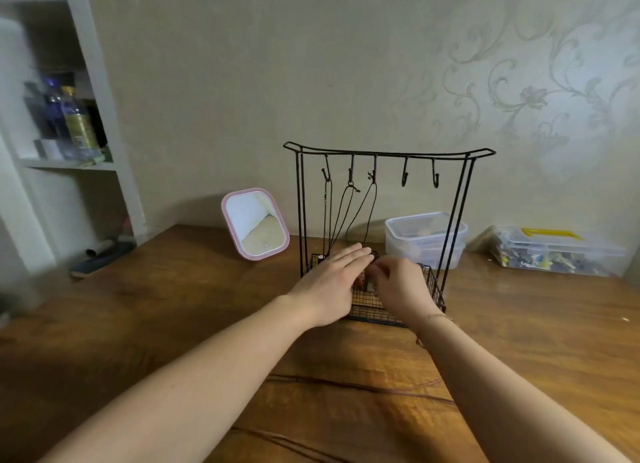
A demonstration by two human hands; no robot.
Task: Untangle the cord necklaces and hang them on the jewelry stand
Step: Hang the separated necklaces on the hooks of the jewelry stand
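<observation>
Both hands at the wire basket of the jewelry stand (388, 157) on a wooden worktop (173, 306).

No writing is readable. Patterned wallpaper behind — pink mirror (255, 224), clear boxes (424, 239) near. Three black cord necklaces (349, 216) hang from the left hooks. Left hand (332, 282) lies flat, fingers straight; right hand (398, 289) has curled fingers, whether its grip holds something I cannot tell.

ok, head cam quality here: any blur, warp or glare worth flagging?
Head view: wide-angle warp bows the white shelf unit at left; its bottles are soft; dim, flat light; faint sheen on the brown wooden table; black wire jewelry stand is sharp.
</observation>
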